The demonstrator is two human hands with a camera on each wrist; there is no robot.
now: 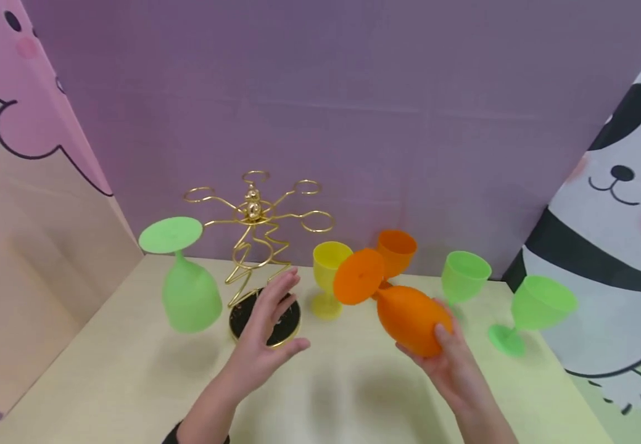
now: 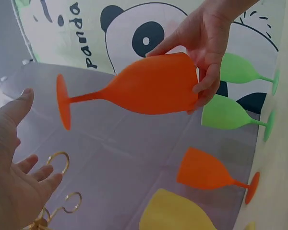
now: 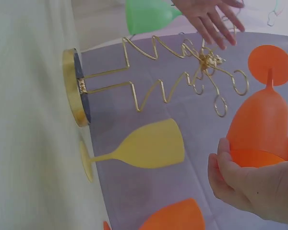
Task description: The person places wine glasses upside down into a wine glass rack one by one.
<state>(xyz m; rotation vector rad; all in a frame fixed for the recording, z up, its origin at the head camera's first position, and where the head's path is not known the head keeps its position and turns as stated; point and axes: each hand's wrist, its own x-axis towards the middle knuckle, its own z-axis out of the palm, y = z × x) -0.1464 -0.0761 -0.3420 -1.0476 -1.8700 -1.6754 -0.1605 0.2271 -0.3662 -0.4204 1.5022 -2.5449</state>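
My right hand (image 1: 453, 370) grips an orange plastic wine glass (image 1: 411, 320) by its bowl near the rim. The glass is tilted, with its round foot up and to the left. In the left wrist view, the thumb and fingers lie on either side of the bowl. My left hand (image 1: 256, 345) holds nothing; its fingers are extended in front of a gold wire glass rack (image 1: 253, 213) with looped arms and a round black base (image 1: 242, 320). A green wine glass (image 1: 191, 299) hangs upside down at the rack's left side, foot uppermost.
Behind the held glass stand a yellow wine glass (image 1: 328, 262) and another orange one (image 1: 400, 246). Two green wine glasses (image 1: 464, 277) stand upright at the right of the pale table (image 1: 131, 382). A purple backdrop (image 1: 353, 123) closes the rear, with a panda-print panel (image 1: 603, 246) at right.
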